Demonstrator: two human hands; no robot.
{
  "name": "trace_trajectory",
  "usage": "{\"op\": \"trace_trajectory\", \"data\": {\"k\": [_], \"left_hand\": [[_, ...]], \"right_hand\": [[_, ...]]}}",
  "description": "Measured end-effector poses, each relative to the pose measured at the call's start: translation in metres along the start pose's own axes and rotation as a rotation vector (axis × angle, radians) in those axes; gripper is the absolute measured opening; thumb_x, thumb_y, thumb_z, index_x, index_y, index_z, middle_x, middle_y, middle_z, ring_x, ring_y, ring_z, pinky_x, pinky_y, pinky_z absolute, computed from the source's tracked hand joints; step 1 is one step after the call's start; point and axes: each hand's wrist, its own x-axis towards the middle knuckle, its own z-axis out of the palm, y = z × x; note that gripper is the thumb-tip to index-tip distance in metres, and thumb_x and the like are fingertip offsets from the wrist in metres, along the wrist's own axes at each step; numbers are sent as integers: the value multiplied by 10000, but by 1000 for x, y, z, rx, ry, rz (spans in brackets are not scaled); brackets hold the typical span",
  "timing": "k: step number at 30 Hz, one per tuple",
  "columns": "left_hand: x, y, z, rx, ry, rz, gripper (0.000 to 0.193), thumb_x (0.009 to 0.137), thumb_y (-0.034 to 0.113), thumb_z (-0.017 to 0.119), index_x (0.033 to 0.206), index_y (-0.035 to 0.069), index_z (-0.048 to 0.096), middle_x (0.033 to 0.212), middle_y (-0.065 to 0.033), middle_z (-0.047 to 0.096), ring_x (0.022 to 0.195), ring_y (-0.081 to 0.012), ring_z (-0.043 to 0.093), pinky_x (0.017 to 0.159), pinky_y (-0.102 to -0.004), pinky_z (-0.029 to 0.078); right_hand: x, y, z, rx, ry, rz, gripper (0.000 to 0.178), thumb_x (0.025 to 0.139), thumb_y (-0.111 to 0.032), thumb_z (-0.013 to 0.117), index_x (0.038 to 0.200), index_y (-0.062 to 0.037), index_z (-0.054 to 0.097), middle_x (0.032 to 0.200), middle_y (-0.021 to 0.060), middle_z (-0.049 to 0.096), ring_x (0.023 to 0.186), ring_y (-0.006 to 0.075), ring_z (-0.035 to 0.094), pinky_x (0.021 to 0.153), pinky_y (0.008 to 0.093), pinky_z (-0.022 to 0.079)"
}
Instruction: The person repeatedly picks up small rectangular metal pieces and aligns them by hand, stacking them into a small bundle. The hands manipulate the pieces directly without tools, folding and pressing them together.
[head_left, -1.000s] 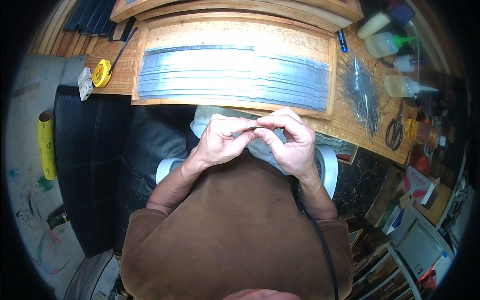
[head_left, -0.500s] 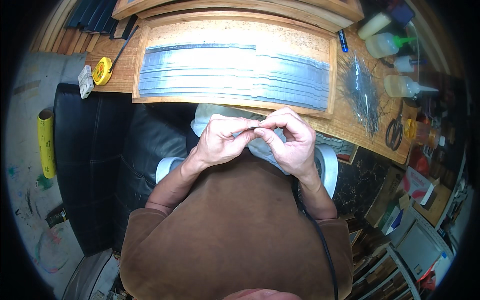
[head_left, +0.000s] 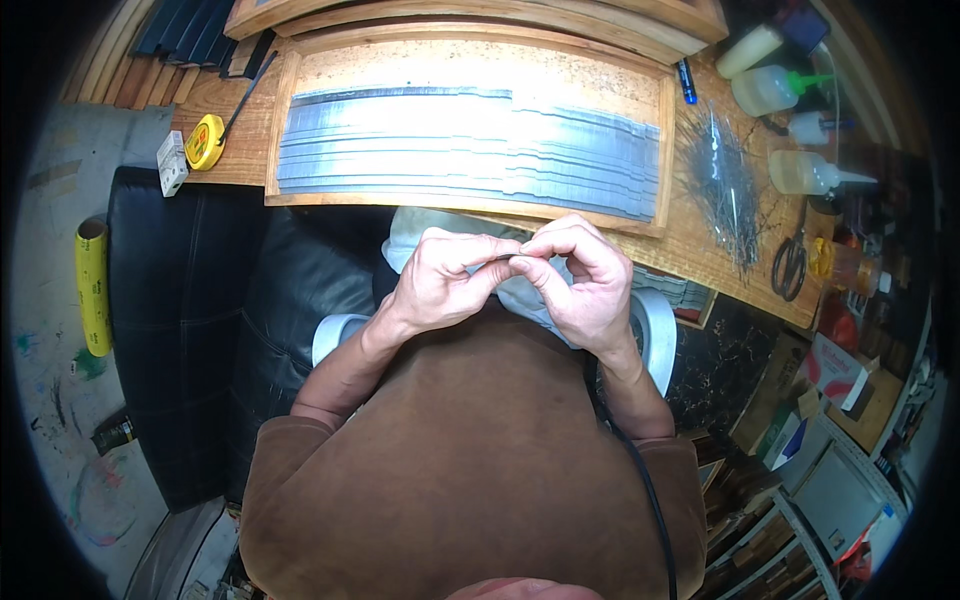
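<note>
Pinched between the thumb and index finger of my left hand (head_left: 447, 277) is one end of a small thin dark strip (head_left: 508, 257). My right hand (head_left: 580, 280) pinches its other end, so the fingertips of both hands nearly meet. Most of the strip is hidden by the fingers, and its kind cannot be made out. Both hands are in front of my chest, just short of the near edge of a shallow wooden tray (head_left: 400, 200). Rows of thin grey strips (head_left: 460, 150) lie across the tray.
On the bench to the right lie a pile of thin dark wires (head_left: 722, 190), black scissors (head_left: 789, 266) and several squeeze bottles (head_left: 770, 90). A yellow tape measure (head_left: 205, 143) sits at the left. A black leather seat (head_left: 180, 330) stands below it, beside a yellow roll (head_left: 93, 290).
</note>
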Motion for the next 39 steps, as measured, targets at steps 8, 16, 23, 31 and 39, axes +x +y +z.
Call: {"op": "trace_trajectory", "data": {"k": [8,16,23,31,39], "left_hand": [[-1,-1,1,-34,-1,-12,199,884,22,800,1076,-31,787,891,-198,788,753,-260,791,674,-306,596],[-1,0,2,-53,8,-4,211,894,32,805,1092,-35,781,880,-195,786,736,-239,784,662,-302,587],[-1,1,4,-53,14,7,193,910,48,799,1092,-17,785,852,-181,777,691,-222,759,636,-303,566],[-2,1,4,-55,26,14,180,913,30,785,1087,-16,782,844,-173,775,677,-214,747,630,-299,561],[-6,-1,2,-22,-14,2,184,904,-2,776,1087,-17,778,779,-188,723,653,-226,735,596,-309,540]], "right_hand": [[-1,3,0,14,1,5,94,845,41,802,890,15,724,860,89,708,788,185,684,715,299,539],[-2,2,0,2,4,-3,94,845,45,792,887,13,714,861,88,704,784,185,680,719,299,537],[-6,8,-4,-28,-66,-35,158,891,81,781,970,36,653,952,101,679,872,158,657,796,277,540],[-3,-1,0,-110,-9,-82,108,859,49,785,946,24,725,915,110,725,817,220,715,733,313,561],[-2,-4,2,-158,-29,-124,149,824,65,810,952,3,764,877,97,711,803,213,708,708,307,557]]}}
